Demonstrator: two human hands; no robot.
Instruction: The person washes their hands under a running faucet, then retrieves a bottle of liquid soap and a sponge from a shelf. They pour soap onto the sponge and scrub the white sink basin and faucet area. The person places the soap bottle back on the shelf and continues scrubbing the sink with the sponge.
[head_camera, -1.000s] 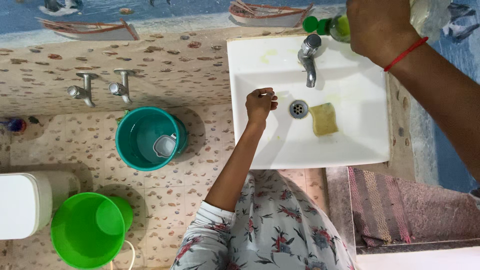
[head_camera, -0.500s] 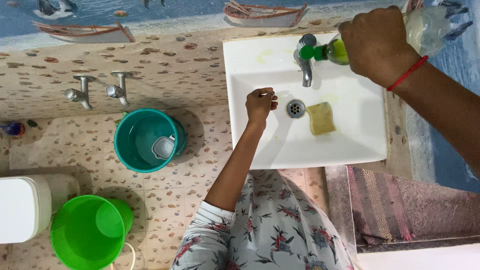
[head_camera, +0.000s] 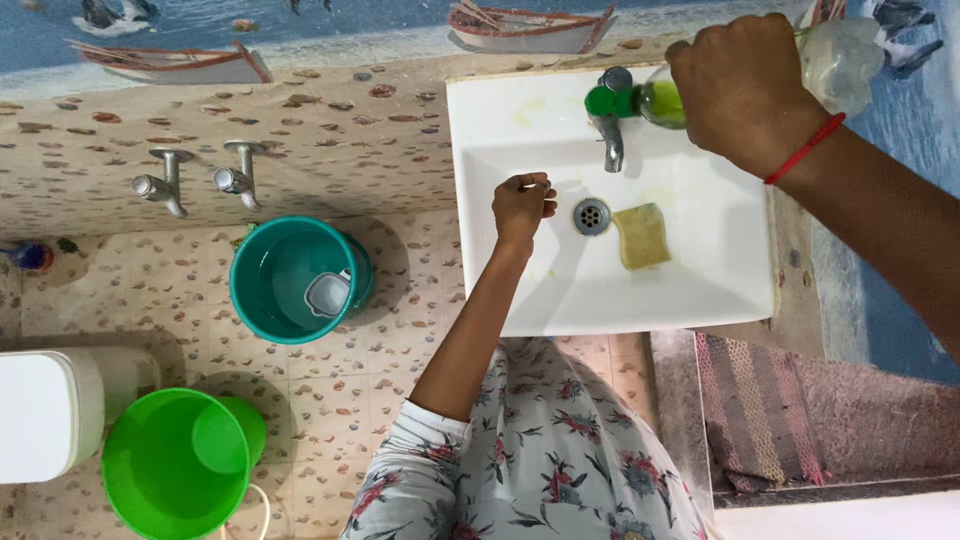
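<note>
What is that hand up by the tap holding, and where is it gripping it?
The right hand holds a clear bottle with a green cap, gripped around its middle. The left hand holds nothing visible.

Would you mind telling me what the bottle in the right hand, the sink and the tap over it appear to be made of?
The bottle looks like clear plastic: yellow-green liquid shows through it, and its cap is opaque green. The sink seems to be glazed white ceramic, smooth and faintly glossy, though a coated material cannot be ruled out. The tap looks like polished, chrome-like metal, silver with bright highlights.
</note>
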